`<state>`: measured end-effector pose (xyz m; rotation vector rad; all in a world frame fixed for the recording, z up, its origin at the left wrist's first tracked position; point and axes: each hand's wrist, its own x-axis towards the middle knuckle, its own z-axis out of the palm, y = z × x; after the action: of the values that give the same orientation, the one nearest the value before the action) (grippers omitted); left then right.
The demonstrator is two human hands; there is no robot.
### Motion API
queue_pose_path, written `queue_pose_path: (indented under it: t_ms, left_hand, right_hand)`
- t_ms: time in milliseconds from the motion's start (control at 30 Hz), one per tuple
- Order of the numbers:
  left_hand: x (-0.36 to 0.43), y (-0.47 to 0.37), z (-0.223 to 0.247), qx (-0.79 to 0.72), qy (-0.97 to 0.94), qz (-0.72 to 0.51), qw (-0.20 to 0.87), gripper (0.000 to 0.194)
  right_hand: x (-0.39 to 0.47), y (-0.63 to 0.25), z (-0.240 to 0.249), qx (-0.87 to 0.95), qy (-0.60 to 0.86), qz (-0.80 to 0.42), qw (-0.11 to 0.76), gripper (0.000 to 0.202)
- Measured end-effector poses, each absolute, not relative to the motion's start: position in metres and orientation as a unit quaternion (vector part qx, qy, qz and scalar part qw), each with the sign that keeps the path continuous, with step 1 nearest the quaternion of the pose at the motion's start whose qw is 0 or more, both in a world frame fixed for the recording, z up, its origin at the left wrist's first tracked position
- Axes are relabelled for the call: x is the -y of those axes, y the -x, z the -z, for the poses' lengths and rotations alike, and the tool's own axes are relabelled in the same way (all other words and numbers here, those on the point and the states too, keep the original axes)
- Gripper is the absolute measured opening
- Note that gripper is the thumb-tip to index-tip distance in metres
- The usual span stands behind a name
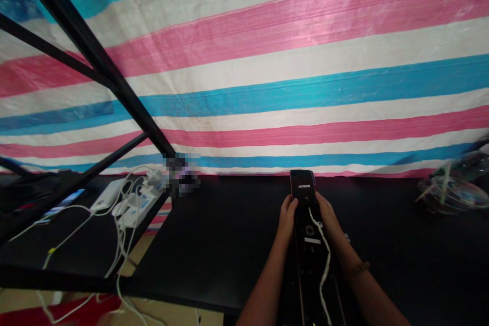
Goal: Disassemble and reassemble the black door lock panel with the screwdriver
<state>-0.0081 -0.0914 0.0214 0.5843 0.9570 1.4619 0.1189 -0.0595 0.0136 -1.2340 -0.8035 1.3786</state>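
A long, narrow black device point(310, 254) stretches from the bottom edge of the view toward the back of the black table. White labels and a round grey fitting show on its upward face, and a white cord point(326, 265) runs along it. What kind of device it is, I cannot tell. My left hand point(286, 218) is closed on its left edge near the far end, thumb on the upper face. Across from it, my right hand point(329, 216) grips the right edge, with most fingers hidden. A bracelet point(359, 268) circles the right wrist.
On the left stand white power strips point(139, 209) with tangled cables, a white box point(108, 195) and a phone point(63, 205). Black frame bars point(126, 97) cross that side. Clear plastic bags point(451, 188) lie at right. A striped tarp point(305, 71) hangs behind the table point(214, 244).
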Motion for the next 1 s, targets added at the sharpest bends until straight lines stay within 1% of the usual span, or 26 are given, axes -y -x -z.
queue_pose_path:
  t_ms: [100, 367, 633, 700, 767, 833, 867, 933, 1000]
  left_hand:
    - [0.095, 0.008, -0.024, -0.422, -0.256, -0.635, 0.594, 0.044]
    - [0.098, 0.01, -0.023, -0.44, -0.265, -0.632, 0.58, 0.038]
    - [0.104, 0.009, -0.026, -0.446, -0.308, -0.647, 0.536, 0.042]
    - [0.106, 0.009, -0.037, -0.456, -0.309, -0.66, 0.511, 0.045]
    - [0.114, 0.01, -0.059, -0.483, -0.289, -0.689, 0.456, 0.046]
    - [0.133, 0.011, -0.088, -0.511, -0.263, -0.724, 0.382, 0.041]
    - [0.147, 0.011, -0.103, -0.506, -0.261, -0.734, 0.37, 0.039]
    - [0.186, 0.009, -0.129, -0.454, -0.331, -0.696, 0.448, 0.043]
    - [0.233, 0.004, -0.144, -0.379, -0.44, -0.574, 0.577, 0.059]
  right_hand:
    - [0.06, -0.119, -0.011, 0.332, 0.52, -0.577, 0.536, 0.05]
    - [0.065, -0.117, -0.017, 0.347, 0.497, -0.569, 0.556, 0.043]
    - [0.073, -0.117, -0.026, 0.354, 0.467, -0.588, 0.558, 0.048]
    - [0.074, -0.117, -0.025, 0.344, 0.461, -0.592, 0.565, 0.047]
    - [0.074, -0.117, -0.024, 0.341, 0.46, -0.591, 0.568, 0.045]
    - [0.074, -0.116, -0.025, 0.34, 0.465, -0.586, 0.569, 0.045]
    - [0.074, -0.116, -0.026, 0.339, 0.47, -0.583, 0.569, 0.045]
    - [0.075, -0.115, -0.029, 0.332, 0.48, -0.578, 0.57, 0.046]
    - [0.076, -0.114, -0.031, 0.319, 0.489, -0.581, 0.567, 0.047]
